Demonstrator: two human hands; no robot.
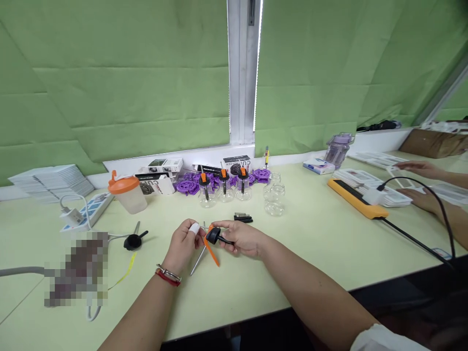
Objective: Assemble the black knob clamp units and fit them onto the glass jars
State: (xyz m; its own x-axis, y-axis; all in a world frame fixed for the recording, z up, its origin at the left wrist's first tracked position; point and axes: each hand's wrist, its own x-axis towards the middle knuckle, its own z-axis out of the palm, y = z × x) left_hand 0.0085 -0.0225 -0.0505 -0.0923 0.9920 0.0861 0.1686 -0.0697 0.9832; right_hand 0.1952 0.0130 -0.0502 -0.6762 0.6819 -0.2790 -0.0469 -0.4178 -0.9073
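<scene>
My right hand (pixel 239 237) grips a black pourer top (pixel 213 236) with a thin black stem. An orange lever (pixel 212 253) hangs from its left side, slanting down toward the table. Close against it, my left hand (pixel 186 240) is closed in a pinch, a white covering on one fingertip. A thin metallic piece shows at those fingertips, too small to name. Below the hands lies a silver rod (pixel 197 262), its upper part partly hidden. Just beyond the hands is a small black part (pixel 243 219) with springs beside it.
Several glass jars (pixel 207 197) with black and orange tops stand at the back, near uncapped jars (pixel 274 202) and purple pieces (pixel 188 185). Left are a black cup-shaped part (pixel 133 242) and an orange-lidded cup (pixel 127 190). A yellow power strip (pixel 356 199) and another person's hands (pixel 420 200) are right.
</scene>
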